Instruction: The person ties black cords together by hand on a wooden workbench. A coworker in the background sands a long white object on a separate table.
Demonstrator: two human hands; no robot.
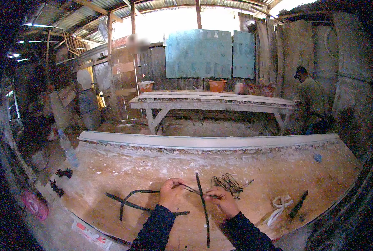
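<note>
Tabletop (123,173) lies beneath left hand (170,193) and right hand (224,202), both pinching cord (190,189), apparently straightening it; next move likely needs tension.

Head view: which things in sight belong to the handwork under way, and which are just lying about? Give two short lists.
Likely in the job: thin dark cord between the left hand and right hand; straight black strip; crossed black strips; tangled black cords.

Apparently just lying about: clear plastic bottle; blue scrap; orange tubs by the far bench.
</note>
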